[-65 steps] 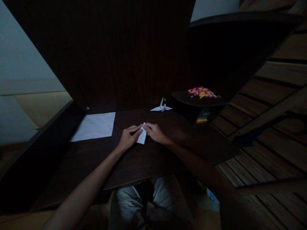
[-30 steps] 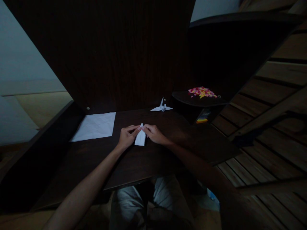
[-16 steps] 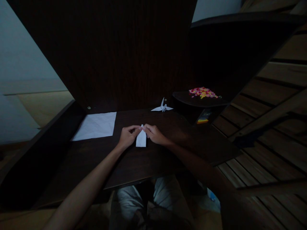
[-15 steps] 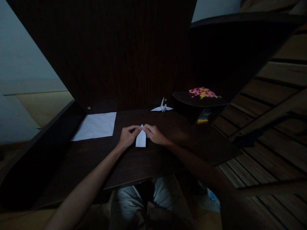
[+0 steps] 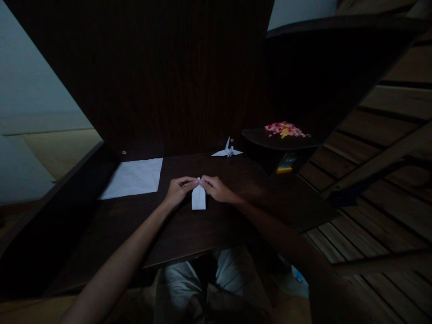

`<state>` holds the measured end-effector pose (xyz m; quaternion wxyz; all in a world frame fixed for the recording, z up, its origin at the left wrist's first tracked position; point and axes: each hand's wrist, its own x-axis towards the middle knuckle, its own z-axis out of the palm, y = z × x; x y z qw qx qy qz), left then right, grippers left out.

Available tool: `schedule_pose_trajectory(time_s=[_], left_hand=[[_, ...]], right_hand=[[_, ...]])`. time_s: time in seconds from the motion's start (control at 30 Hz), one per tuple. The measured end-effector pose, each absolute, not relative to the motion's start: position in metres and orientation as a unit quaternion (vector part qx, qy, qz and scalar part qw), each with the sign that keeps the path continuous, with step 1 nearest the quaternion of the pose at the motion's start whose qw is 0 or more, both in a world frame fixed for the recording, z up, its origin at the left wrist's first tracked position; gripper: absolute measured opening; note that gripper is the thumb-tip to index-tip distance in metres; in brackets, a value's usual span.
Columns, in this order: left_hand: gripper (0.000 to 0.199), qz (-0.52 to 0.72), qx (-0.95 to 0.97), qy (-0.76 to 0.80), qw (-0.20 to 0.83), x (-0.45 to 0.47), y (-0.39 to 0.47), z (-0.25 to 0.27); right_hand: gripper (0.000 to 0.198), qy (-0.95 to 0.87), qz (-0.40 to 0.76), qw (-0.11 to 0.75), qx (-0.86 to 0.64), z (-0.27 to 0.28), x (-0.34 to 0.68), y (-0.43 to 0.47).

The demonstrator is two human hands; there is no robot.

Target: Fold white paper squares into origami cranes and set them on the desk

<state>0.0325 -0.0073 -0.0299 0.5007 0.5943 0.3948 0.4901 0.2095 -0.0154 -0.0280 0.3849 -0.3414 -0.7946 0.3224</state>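
Observation:
A small folded white paper (image 5: 199, 199) is held over the dark desk, its square end toward me and its narrow end away. My left hand (image 5: 180, 190) pinches the narrow end from the left, thumb and index finger closed on it. From the other side my right hand (image 5: 216, 188) pinches the same end, its fingertips close to those of the left. The fingertips partly hide the tip of the paper. Beyond the hands, a white origami crane (image 5: 228, 150) sits near the back panel, wings spread.
White paper sheets (image 5: 135, 177) lie at the left of the dark desk (image 5: 175, 236). A pile of small pink, red and yellow pieces (image 5: 285, 129) rests on a corner shelf (image 5: 259, 138) at right, with a yellow item (image 5: 284, 170) below it. Wooden slats (image 5: 388, 189) stand on the right.
The folded paper has shifted slightly toward me, and its square end shows a little wider. Both hands keep their pinch at the narrow end.

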Motion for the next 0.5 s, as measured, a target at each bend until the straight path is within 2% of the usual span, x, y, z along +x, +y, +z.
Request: schedule_pose_trajectory(time_s=[0.2, 0.5], left_hand=[[0.030, 0.478, 0.584, 0.385, 0.531, 0.0298, -0.0082, -0.0286], [0.027, 0.506, 0.612, 0.393, 0.464, 0.0331, -0.0078, -0.0324]], right_hand=[[0.038, -0.771, 0.393, 0.389, -0.316, -0.0301, 0.2097, -0.0144], [0.040, -0.756, 0.418, 0.394, -0.312, -0.0278, 0.2077, -0.0149]])
